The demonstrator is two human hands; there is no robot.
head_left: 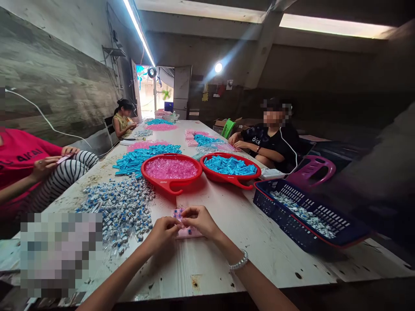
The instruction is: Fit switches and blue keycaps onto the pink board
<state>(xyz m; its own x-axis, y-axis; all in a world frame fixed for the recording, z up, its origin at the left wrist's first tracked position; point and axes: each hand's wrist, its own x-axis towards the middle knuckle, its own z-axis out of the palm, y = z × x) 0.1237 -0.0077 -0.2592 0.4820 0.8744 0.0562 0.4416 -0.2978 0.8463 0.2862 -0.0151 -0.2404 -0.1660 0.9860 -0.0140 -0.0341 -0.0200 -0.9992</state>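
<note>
Our fingertips (191, 212) draw in close from both sides and pinch a small pink plastic strip (178, 214) set with blue-and-white parts. The fingers hide much of it, so we cannot tell exactly how each one bears on it. The strip sits low in the middle of the frame, just above a pink card (191, 233) that lies on the scuffed white table (259, 255). Our left hand (161, 235) and right hand (201, 221) almost meet over the strip, and a pearl-beaded bracelet (238, 260) circles our right wrist.

Just left of our hands spreads a loose heap of blue-and-white plastic parts (118, 211). Above them, at the middle of the frame, a red tray of pink pieces (170, 168) sits beside a red tray of blue pieces (229, 165), and more blue pieces (145, 157) lie in a drift left of the first tray. To the right, a navy plastic basket (269, 203) holds similar blue-and-white parts. A purple chair (311, 170) stands beyond it.

A co-worker in a red top (26, 160) sits at the left edge, with both hands raised over a striped knee. Another in a black T-shirt (275, 142) sits at the right of the table, and a third (123, 123) works near the far end, below an open doorway (149, 86).
</note>
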